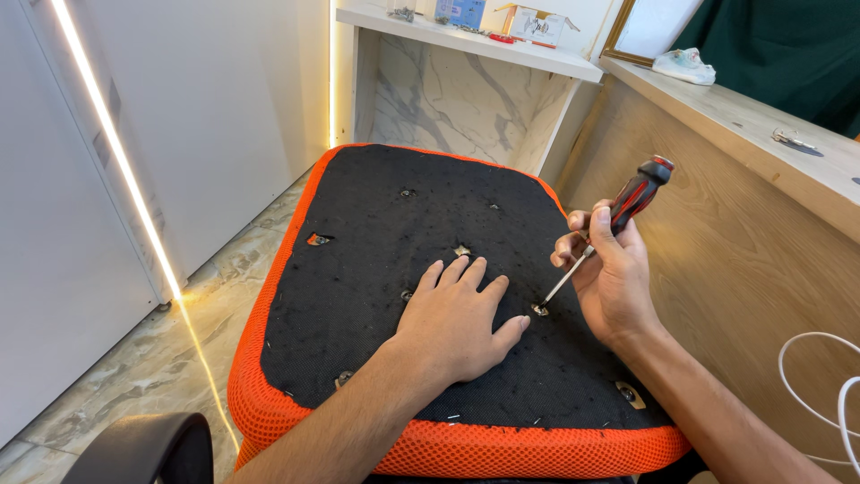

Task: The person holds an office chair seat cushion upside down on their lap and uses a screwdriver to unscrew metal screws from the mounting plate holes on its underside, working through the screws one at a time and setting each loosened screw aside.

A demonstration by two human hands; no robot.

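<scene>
Beside seat cushion (pixel 376 233): marble-look floor (pixel 152 367), wooden counter (pixel 735 233).

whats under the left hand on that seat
The left hand lies flat on the black fabric of the upturned seat. Anything beneath the palm is covered.

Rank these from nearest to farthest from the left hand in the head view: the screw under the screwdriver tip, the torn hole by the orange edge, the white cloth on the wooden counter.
1. Screw, just right of the left hand.
2. Torn hole, up-left.
3. White cloth, far upper right.
</scene>
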